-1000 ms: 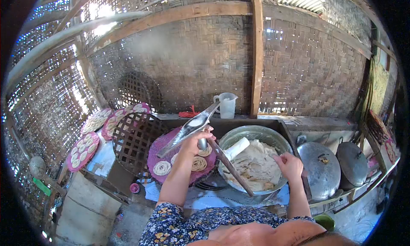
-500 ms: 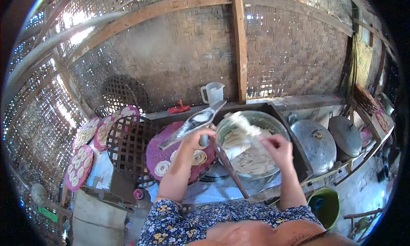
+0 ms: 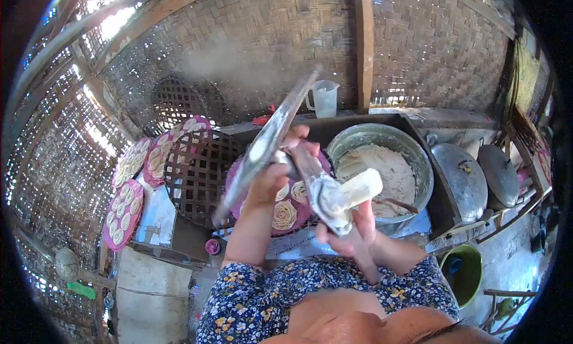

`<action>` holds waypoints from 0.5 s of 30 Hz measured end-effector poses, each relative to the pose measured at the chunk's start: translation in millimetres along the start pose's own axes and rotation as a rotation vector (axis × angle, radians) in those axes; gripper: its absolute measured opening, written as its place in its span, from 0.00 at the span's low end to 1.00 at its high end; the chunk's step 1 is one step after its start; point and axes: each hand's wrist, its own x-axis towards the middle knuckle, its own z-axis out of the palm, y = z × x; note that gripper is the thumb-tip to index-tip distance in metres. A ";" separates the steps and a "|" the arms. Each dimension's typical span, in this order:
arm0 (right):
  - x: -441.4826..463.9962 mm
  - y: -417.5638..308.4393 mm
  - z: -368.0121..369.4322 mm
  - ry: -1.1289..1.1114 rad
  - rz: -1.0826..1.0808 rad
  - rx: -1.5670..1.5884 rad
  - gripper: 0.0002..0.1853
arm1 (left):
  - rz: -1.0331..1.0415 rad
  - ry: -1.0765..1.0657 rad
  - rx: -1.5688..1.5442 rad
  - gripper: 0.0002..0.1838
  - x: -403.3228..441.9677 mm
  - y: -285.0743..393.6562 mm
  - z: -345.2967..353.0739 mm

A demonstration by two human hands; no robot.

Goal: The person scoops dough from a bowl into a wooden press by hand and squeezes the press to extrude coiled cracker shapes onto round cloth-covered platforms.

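My left hand (image 3: 268, 180) grips a wooden press half (image 3: 256, 150), a long bar with a metal cylinder at its middle. My right hand (image 3: 352, 233) is closed around the other wooden bar (image 3: 364, 254), which carries a pale, dough-smeared plunger (image 3: 358, 189) pointing right. This bar's upper end lies by my left fingers; whether they hold it too, I cannot tell. Below my left hand, a purple round tray (image 3: 302, 216) bears several coils of dough (image 3: 285, 216). Right of the hands stands a large metal basin (image 3: 421, 159) of pale dough (image 3: 382, 165), with a spoon-like handle (image 3: 401, 205) in it.
A clear plastic jug (image 3: 325, 99) stands by the woven wall. Openwork basket trays (image 3: 206, 177) and pink trays with dough rounds (image 3: 125, 213) are at the left. Lidded metal pots (image 3: 459, 180) stand at the right, above a green bucket (image 3: 465, 278).
My right hand has left the dough basin and taken hold of the bar with the plunger. The press half in my left hand has tilted steeper. My view has shifted.
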 end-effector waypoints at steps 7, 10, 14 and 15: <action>25.1 -61.8 21.9 0.245 -0.046 -0.700 0.46 | -0.208 -0.473 0.963 0.36 -41.1 38.7 -45.5; 53.7 -64.3 47.6 0.382 -0.245 -1.205 0.48 | -0.368 -0.142 0.926 0.34 -48.7 44.2 -38.2; 70.9 -72.8 42.1 0.282 -0.320 -1.994 0.50 | -0.395 -0.215 1.315 0.29 -43.9 30.0 -50.1; 74.3 -74.3 44.8 0.221 -0.326 -2.209 0.50 | -0.447 -0.189 1.371 0.29 -37.5 34.8 -42.3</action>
